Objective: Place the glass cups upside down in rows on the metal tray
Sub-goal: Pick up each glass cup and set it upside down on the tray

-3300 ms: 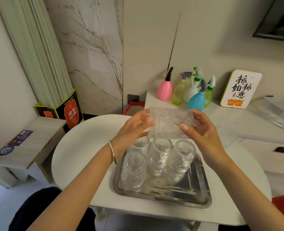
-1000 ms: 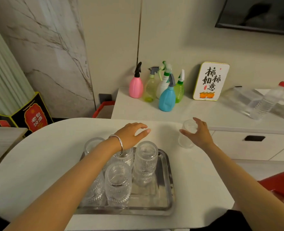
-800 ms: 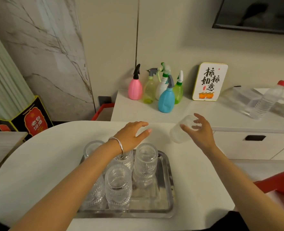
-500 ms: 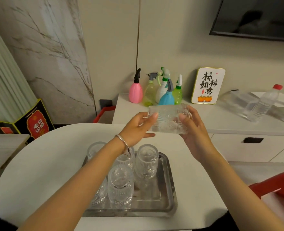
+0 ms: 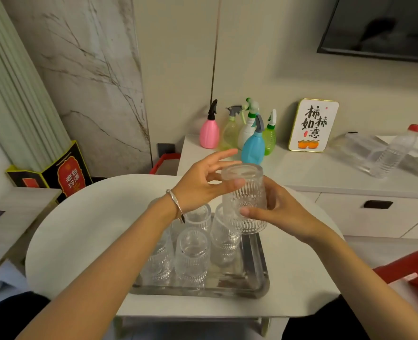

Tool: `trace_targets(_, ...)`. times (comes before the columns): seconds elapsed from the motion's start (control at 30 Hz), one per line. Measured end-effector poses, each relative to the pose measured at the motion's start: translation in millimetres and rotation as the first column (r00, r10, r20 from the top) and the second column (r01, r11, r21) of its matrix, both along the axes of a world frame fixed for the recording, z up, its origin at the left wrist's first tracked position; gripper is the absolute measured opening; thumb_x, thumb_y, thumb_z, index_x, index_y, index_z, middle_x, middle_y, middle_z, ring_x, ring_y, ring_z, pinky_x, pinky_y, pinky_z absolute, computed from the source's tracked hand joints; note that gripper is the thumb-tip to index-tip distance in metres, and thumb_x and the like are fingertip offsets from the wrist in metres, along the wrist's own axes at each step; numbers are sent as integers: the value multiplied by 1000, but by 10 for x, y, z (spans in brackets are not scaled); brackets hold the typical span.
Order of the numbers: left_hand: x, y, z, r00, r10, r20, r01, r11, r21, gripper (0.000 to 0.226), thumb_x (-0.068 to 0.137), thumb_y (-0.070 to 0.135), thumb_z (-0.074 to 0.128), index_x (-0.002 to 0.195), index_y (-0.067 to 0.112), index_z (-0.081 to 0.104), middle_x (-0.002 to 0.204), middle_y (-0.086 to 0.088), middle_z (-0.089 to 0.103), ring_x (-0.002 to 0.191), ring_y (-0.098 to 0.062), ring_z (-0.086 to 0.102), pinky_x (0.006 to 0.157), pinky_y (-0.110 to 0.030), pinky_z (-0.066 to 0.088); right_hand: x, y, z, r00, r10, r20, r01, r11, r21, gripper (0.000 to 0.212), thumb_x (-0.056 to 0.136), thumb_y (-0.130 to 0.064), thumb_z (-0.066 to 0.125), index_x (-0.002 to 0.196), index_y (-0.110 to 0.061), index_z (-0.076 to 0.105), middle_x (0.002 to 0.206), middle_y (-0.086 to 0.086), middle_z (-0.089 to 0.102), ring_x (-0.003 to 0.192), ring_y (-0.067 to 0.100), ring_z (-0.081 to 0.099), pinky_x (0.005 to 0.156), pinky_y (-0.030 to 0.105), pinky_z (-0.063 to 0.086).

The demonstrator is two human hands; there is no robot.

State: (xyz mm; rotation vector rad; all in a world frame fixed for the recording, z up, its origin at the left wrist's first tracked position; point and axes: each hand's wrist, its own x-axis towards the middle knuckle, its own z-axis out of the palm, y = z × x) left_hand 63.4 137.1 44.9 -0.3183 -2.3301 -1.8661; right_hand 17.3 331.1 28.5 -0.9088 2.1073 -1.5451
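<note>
A ribbed glass cup hangs upside down above the far right corner of the metal tray. My right hand grips its lower part from the right. My left hand touches its upper side with thumb and fingers, the other fingers spread. On the tray's left and middle stand several glass cups upside down in rows, partly hidden behind my left forearm.
The tray lies on a white oval table. Behind it a white cabinet carries several spray bottles, a sign, a plastic water bottle and a clear container. A low side table is on the left.
The cup was held sideways between both hands half a second ago. It is now turned bottom up and lower, over the tray's far right corner.
</note>
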Motion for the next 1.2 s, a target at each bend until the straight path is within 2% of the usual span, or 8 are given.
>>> trace_targets(0.1,82,-95,-110,1000,1,0,-1,999,-53,58,76,45,57,130,28,45,131,9,54,116,0,52,96,-18,42,130,60,-272,994,-107,30,110,989,-96,70,62,-33,85,122,-35,51,119,-7,68,111,11,65,91,29,55)
trace_targets(0.17,151,-240,-253,997,81,13,-77,972,-220,61,76,56,50,132,31,44,137,13,47,122,5,42,103,-21,35,222,121,-459,983,-163,83,175,971,-163,69,58,-34,87,118,-41,52,119,-9,68,110,10,65,87,24,55)
trace_targets(0.33,331,-440,-793,980,150,134,15,608,-794,78,72,76,32,140,40,19,155,14,14,143,-11,1,117,-44,0,416,213,-837,954,-301,-7,297,946,-128,68,55,-32,88,114,-38,54,113,-12,67,108,4,63,81,11,50)
trace_targets(0.57,358,-450,-1121,983,153,105,15,496,-868,81,70,80,22,141,44,7,156,13,0,142,-11,-10,112,-44,-11,583,146,-1182,963,-268,-26,268,963,-30,75,56,-42,88,120,-38,49,114,-21,62,109,-1,60,86,12,50)
trace_targets(0.67,357,-450,-1140,985,150,87,0,498,-867,84,67,82,19,141,44,7,156,13,1,142,-11,-9,112,-43,-11,600,96,-1306,960,-280,-27,280,960,15,78,58,-34,89,123,-33,47,122,-11,59,111,-2,58,87,9,48)
trace_targets(0.83,354,-451,-1157,986,153,64,-27,529,-848,83,69,81,24,141,42,13,156,11,5,143,-12,-6,112,-42,-10,596,19,-1414,955,-288,-67,293,953,74,77,58,-34,89,117,-46,40,121,-17,54,109,-11,54,80,1,45)
trace_targets(1.1,474,-499,-1048,972,212,-104,-232,779,-583,78,68,74,51,135,40,29,149,13,28,134,2,13,112,-33,17,569,-53,-1480,951,-293,-97,303,946,112,86,59,-41,87,129,-31,38,128,-7,52,117,8,54,101,32,47)
trace_targets(1.2,580,-697,-1066,942,313,-125,-332,803,-495,95,59,76,59,138,41,20,151,14,23,137,-2,15,110,-30,19,579,-40,-1466,952,-276,-136,289,953,90,91,58,-42,87,127,-41,29,131,-14,42,121,2,48,105,27,43)
